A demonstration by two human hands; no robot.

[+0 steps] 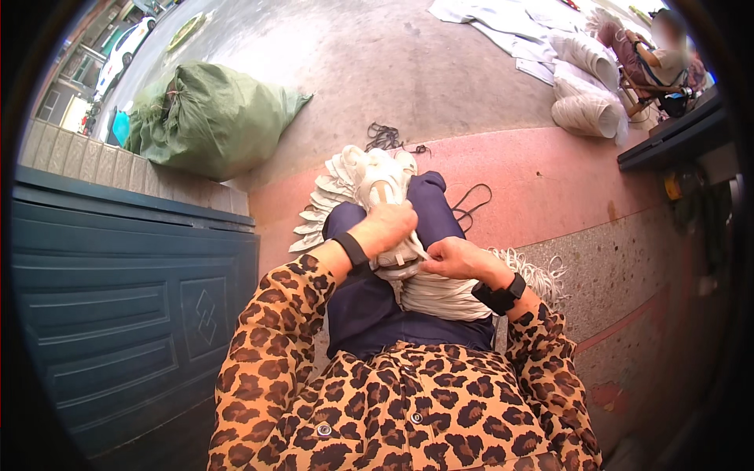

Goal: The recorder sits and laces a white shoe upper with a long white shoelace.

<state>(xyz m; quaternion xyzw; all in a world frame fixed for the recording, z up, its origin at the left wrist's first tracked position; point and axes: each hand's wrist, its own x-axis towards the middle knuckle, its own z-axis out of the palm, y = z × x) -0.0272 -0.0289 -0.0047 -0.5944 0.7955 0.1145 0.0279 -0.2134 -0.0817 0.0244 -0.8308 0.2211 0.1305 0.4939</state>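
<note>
A pale white shoe upper rests between my thighs. My left hand is closed over its middle; the fingertips are partly hidden. Beside it, my right hand pinches the end of a white shoelace close to the upper's edge. A thick bundle of white laces lies across my lap under the right hand, its loose ends spilling over to the right. Beyond my knees, several more white shoe uppers are stacked in an overlapping row.
Black cord lies on the floor ahead, with a dark loop by my right knee. A stuffed green sack stands far left, above a blue panelled door. Nested white rolls and a seated person are far right.
</note>
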